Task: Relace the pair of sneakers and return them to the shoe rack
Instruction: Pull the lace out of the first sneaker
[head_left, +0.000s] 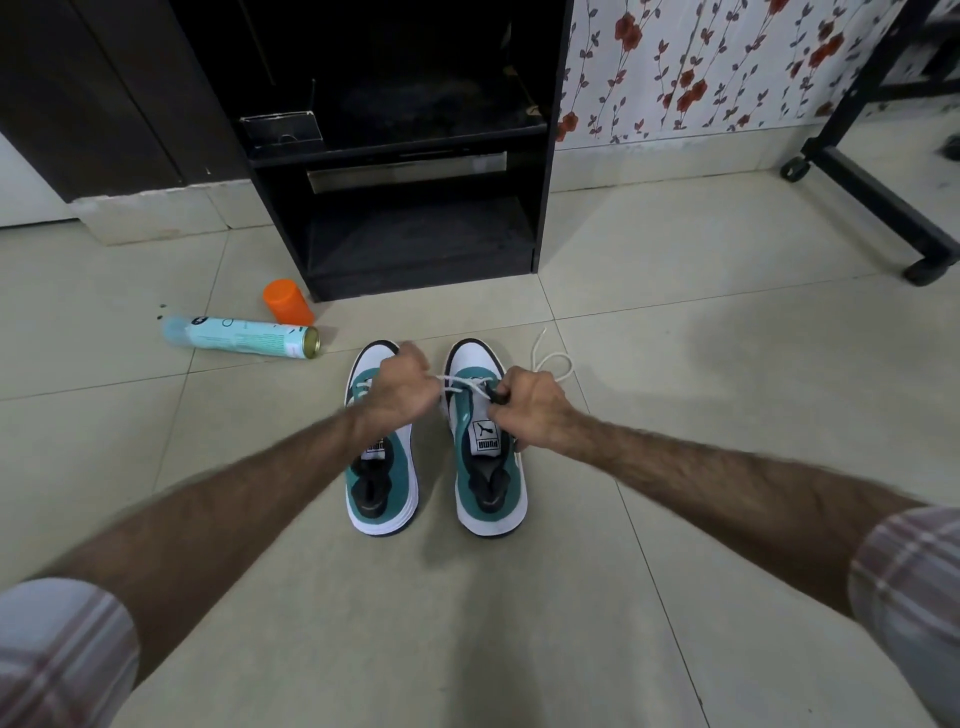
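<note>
Head view: both hands (467, 400) pinching white lace (457, 384) above right sneaker (488, 457), beside left sneaker (382, 467).

A light blue spray can (240, 336) lies on its side on the tiled floor (727, 364), out past the left hand and off to its left. An orange cap (288, 302) stands just behind the can, a little farther from the hands. Far to the right of the right hand is a black frame on wheels (878, 197). Behind it, the wall has paper with red flowers (691, 67).
</note>
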